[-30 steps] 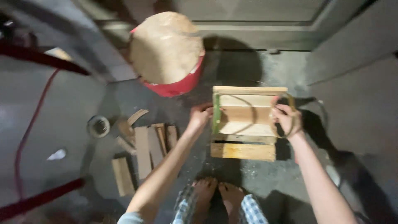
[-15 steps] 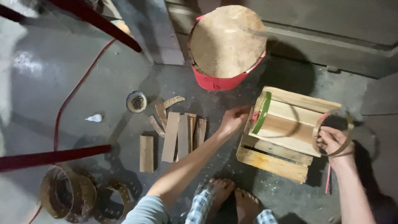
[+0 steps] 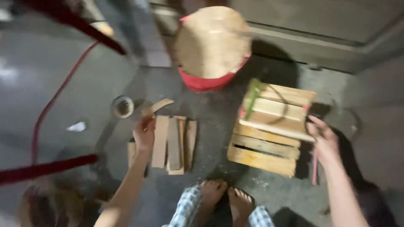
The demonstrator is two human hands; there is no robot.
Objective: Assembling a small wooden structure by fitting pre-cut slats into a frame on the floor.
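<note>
Left hand [image 3: 144, 135] fingers touch wooden slats [image 3: 173, 143]; right hand [image 3: 325, 141] beside crate [image 3: 269, 130]

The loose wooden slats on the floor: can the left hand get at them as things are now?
Probably yes. The left hand is already at the top edge of the wooden slats, which lie flat on the floor, and nothing lies over them. The picture is blurred, so I cannot tell whether the hand touches one.
</note>
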